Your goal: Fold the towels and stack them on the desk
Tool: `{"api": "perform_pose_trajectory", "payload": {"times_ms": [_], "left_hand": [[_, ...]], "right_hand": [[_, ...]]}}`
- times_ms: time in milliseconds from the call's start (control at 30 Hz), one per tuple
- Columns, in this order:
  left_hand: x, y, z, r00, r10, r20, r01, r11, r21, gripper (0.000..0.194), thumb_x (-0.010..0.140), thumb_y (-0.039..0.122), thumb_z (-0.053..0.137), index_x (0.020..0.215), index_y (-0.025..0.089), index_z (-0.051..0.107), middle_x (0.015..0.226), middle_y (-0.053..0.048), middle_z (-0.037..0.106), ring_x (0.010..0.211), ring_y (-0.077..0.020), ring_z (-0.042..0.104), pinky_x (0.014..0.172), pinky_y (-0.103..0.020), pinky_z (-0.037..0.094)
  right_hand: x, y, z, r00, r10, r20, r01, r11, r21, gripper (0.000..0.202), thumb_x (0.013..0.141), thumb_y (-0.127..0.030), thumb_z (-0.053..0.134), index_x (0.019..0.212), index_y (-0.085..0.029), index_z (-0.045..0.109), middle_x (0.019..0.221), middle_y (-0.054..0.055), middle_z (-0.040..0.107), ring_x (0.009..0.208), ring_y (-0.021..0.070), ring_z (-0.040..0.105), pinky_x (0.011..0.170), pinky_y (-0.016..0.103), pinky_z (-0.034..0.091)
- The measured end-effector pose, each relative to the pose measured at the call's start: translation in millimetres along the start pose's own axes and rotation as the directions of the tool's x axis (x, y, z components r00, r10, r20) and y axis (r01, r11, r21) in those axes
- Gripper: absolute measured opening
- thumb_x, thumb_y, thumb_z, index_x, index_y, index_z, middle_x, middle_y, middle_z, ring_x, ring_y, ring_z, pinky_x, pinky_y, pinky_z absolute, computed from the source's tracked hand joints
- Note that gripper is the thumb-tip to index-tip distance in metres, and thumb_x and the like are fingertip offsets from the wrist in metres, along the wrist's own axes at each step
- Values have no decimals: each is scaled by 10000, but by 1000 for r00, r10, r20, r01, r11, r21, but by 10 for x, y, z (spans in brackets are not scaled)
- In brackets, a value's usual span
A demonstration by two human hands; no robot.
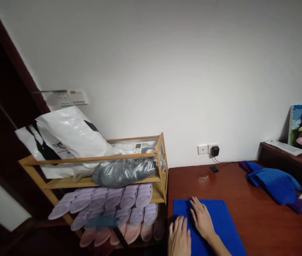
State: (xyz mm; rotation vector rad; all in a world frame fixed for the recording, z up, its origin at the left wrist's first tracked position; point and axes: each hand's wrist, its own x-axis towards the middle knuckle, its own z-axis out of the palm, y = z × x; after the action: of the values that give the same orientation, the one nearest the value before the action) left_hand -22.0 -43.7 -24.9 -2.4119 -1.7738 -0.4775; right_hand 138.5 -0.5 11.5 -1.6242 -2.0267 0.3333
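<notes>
A bright blue cloth (224, 224) lies flat on the reddish-brown desk (193, 181), close to its left edge. My left hand (179, 236) rests palm down at the cloth's left side, its fingers stretched out. Farther up on the cloth, my right hand (202, 217) lies flat with its fingers extended toward the far left corner. Neither hand grips anything. The near end of the cloth runs out of the picture.
Left of the desk stands a wooden rack (164, 177) with purple slippers (124, 197), pink slippers (133, 233) and a white bag (70, 138). Crumpled blue and purple cloths (276, 183) lie at the desk's right. A black plug (215, 151) sits in the wall socket behind.
</notes>
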Motion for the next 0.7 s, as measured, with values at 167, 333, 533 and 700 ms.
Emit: {"api": "perform_pose_trajectory", "payload": {"times_ms": [167, 333, 533, 700], "left_hand": [[690, -83, -92, 981, 90, 174, -77, 994, -80, 548, 933, 429, 254, 1433, 219, 178, 1504, -28, 232, 1374, -221, 226, 1111, -446, 260], [660, -239, 24, 984, 7, 177, 6, 997, -72, 576, 909, 534, 273, 1428, 326, 137, 1526, 3, 121, 1395, -262, 99, 1113, -523, 199], [692, -201, -104, 975, -32, 218, 43, 998, -49, 568, 903, 520, 301, 1422, 340, 158, 1528, -20, 120, 1393, -274, 95, 1103, -549, 170], [497, -159, -223, 989, 17, 147, -15, 1000, -19, 574, 919, 471, 274, 1433, 294, 87, 1522, -20, 156, 1390, -256, 162, 1101, -538, 197]], "right_hand": [[18, 170, 60, 993, 21, 120, -9, 995, -102, 587, 904, -546, 189, 1406, -264, 297, 1491, 27, 273, 1377, 200, 232, 1112, 457, 235], [-141, 732, -66, 985, 173, -17, -172, 957, -233, 645, 869, -621, 217, 1408, -272, 277, 1490, 21, 276, 1380, 207, 223, 1116, 488, 206], [-332, 1268, -329, 935, 338, -104, -354, 887, -295, 710, 852, -641, 210, 1430, -228, 205, 1496, 27, 262, 1386, 205, 200, 1125, 506, 162], [-480, 1034, -431, 941, 308, -139, -336, 899, -280, 730, 851, -638, 225, 1438, -208, 168, 1507, 47, 228, 1391, 223, 178, 1125, 518, 164]]}}
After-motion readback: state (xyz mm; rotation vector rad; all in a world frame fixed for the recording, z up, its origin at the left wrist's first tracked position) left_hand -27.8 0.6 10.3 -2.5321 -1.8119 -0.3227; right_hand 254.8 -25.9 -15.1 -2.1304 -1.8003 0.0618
